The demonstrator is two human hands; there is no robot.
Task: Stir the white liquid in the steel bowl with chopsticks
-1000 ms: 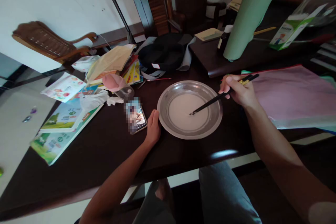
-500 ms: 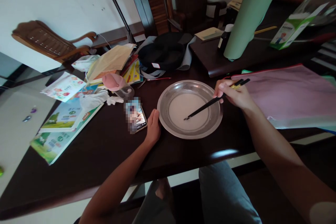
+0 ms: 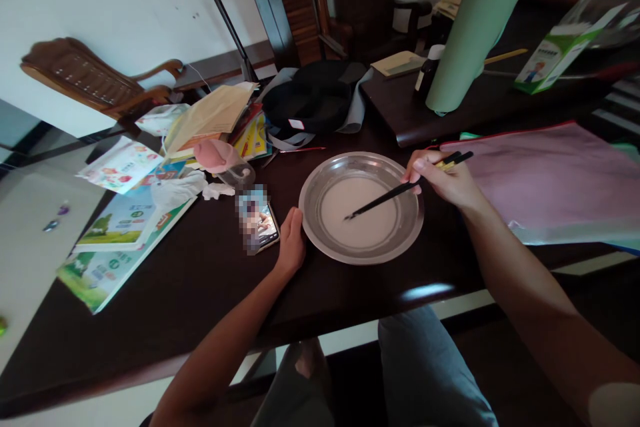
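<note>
A round metal basin with cloudy whitish liquid in it stands on the dark table in front of me. My right hand is closed around a pair of black chopsticks with gold-coloured bands. They slant down to the left over the basin, their tips at the liquid near its middle. Against the basin's left rim rests my left hand, its fingers together and holding the edge; the fingertips are partly hidden. A phone with a lit, partly blurred screen lies just left of that hand.
Books, tissues and a pink-topped clear cup lie to the left. Behind the basin sits a black bag-like item. A green thermos stands at the back right, and a pink zip folder lies beside my right arm.
The chopstick tips have moved slightly left in the liquid, and my right hand has shifted a little left with them. My left hand and the basin stay in place.
</note>
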